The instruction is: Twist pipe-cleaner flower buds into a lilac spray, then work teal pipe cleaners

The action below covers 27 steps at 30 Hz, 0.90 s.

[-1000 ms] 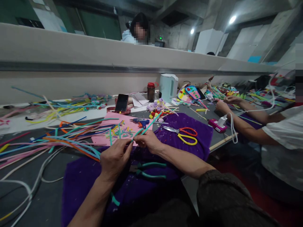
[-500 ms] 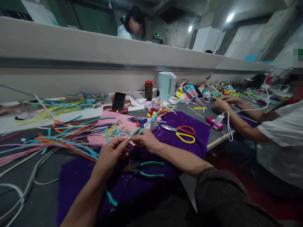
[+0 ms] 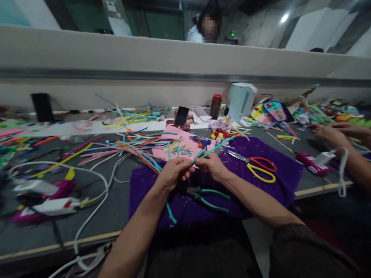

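Observation:
Both of my hands meet above a purple cloth (image 3: pixel 285 170). My left hand (image 3: pixel 176 172) pinches a teal stem, whose lower end hangs below that hand. The fingers of my right hand (image 3: pixel 213 166) close on the same teal stems (image 3: pixel 222 145), which point up and to the right. Green-handled pliers (image 3: pixel 213 195) lie on the cloth just below my hands. Scissors (image 3: pixel 259 166) with red and yellow handles rest on it to the right. Behind my hands, a pink sheet (image 3: pixel 165 138) bears many short cut pieces, with a blue glue gun (image 3: pixel 203 143) at its right edge.
Bundles of coloured stems (image 3: pixel 136 146) and white cables (image 3: pixel 92 216) cover the left side. At the back stand a phone (image 3: pixel 181 116), a brown bottle (image 3: pixel 216 107) and a kettle (image 3: pixel 240 101). A co-worker's hands (image 3: pixel 333 135) and a magenta power strip (image 3: pixel 313 164) are at the right.
The view has swung left, so things appear further right and more of the left table shows. My hands still hold the teal stems close together.

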Each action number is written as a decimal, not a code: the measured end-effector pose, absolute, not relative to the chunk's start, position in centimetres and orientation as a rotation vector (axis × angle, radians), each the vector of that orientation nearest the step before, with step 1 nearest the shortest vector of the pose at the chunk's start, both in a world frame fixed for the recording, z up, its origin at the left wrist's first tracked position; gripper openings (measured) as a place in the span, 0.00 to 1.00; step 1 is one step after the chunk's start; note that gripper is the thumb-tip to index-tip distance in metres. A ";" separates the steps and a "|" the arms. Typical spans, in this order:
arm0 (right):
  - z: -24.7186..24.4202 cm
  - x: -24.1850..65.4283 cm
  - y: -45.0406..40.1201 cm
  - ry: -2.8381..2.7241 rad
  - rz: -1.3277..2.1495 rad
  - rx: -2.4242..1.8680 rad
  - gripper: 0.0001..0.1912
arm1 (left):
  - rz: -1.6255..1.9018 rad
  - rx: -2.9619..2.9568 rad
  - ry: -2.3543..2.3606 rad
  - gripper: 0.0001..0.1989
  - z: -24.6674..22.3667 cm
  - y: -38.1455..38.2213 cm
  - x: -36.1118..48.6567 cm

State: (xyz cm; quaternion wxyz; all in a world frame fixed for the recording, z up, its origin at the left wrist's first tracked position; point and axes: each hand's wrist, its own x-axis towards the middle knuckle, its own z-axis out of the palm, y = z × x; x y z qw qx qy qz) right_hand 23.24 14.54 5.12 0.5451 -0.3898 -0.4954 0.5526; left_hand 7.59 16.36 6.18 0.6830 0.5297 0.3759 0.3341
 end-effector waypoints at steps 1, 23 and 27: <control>5.1 23.2 14.5 -1.167 1.332 -0.919 0.08 | 0.749 1.174 0.828 0.13 6.1 16.4 7.6; 4.9 23.4 14.0 -1.306 1.224 -1.002 0.08 | 0.728 1.217 0.802 0.11 5.8 16.2 7.4; 4.7 23.4 14.0 -1.328 1.220 -0.995 0.09 | 0.757 1.190 0.826 0.09 6.0 16.0 7.5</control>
